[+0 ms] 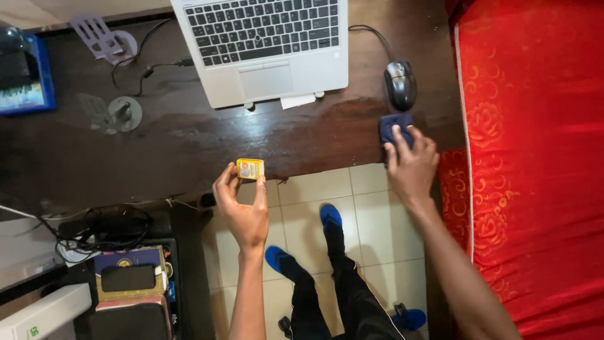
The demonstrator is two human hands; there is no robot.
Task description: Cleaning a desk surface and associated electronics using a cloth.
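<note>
Left hand (246, 208): pinches small yellow box (250, 169), centre frame; likely light, stiff, held by edges.
Right hand (412, 165): presses soft blue cloth (393, 127), fingers flat.

The left hand (242, 204) is raised, palm turned toward the camera, its thumb and forefinger pinched closed around something small at the fingertips; its bare forearm runs straight down to the near edge. The right hand (412, 165) lies further right and farther away, palm down, fingers spread and pressing flat. Its forearm slants down to the near right corner.
</note>
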